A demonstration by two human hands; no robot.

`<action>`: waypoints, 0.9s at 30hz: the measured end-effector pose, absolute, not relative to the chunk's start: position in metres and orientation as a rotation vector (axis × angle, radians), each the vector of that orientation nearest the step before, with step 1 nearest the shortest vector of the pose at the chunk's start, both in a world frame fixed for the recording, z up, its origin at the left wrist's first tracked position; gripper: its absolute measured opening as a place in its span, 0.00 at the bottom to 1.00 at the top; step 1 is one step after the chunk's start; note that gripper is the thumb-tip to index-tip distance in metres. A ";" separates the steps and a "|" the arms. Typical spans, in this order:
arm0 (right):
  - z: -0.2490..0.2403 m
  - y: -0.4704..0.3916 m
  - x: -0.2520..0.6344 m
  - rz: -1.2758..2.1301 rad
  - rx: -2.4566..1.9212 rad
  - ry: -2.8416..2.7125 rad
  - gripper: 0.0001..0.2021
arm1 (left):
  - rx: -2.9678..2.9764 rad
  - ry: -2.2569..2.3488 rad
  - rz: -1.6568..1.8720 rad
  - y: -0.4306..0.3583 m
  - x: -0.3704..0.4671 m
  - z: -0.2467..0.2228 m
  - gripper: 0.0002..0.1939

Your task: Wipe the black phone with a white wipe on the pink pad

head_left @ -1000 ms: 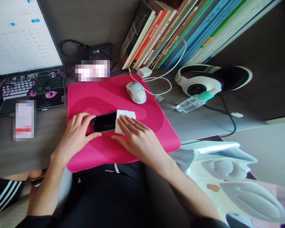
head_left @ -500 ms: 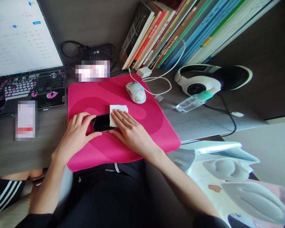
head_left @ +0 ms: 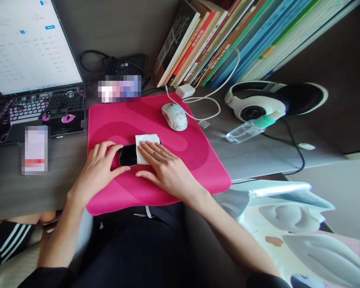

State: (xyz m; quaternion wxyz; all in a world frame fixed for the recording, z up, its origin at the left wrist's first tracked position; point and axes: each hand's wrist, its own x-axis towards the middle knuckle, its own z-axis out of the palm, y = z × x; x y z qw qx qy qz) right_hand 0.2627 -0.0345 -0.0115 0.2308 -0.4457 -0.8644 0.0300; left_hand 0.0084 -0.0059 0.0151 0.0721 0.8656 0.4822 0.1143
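A black smartphone (head_left: 127,155) lies flat on a pink desk mat (head_left: 180,182). My left hand (head_left: 101,162) grips its left end, index finger at the far edge and thumb at the near edge. Pressed over the phone's right part is a folded white tissue (head_left: 140,149). My right hand (head_left: 159,162) lies on that tissue with its fingers stretched flat and the thumb spread out to the near side. The tissue and right hand cover much of the phone's right end.
Beyond the hands sits a patterned mouse (head_left: 174,117), beside a white charger (head_left: 185,91) with a looped cable. A clear bottle (head_left: 241,132) leans on headphones (head_left: 253,112) at right. An open laptop (head_left: 45,112) stands left. Books (head_left: 195,48) line the back.
The tissue and my right hand have slid a little to the left over the phone. My left hand keeps its place at the phone's end. The whole view has shifted slightly.
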 end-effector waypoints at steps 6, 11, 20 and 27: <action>-0.002 -0.060 0.255 0.120 -1.100 -2.466 0.37 | 2.623 1.445 0.369 -0.006 0.008 0.014 0.33; -0.012 -0.036 0.241 0.167 -1.175 -2.385 0.34 | 2.604 1.437 0.386 -0.006 0.006 0.008 0.32; -0.004 -0.024 0.201 0.262 -1.129 -2.415 0.37 | 2.505 1.400 0.405 -0.006 0.003 0.009 0.34; -0.003 -0.025 0.197 0.284 -1.081 -2.426 0.35 | 2.483 1.430 0.400 -0.005 0.002 0.005 0.40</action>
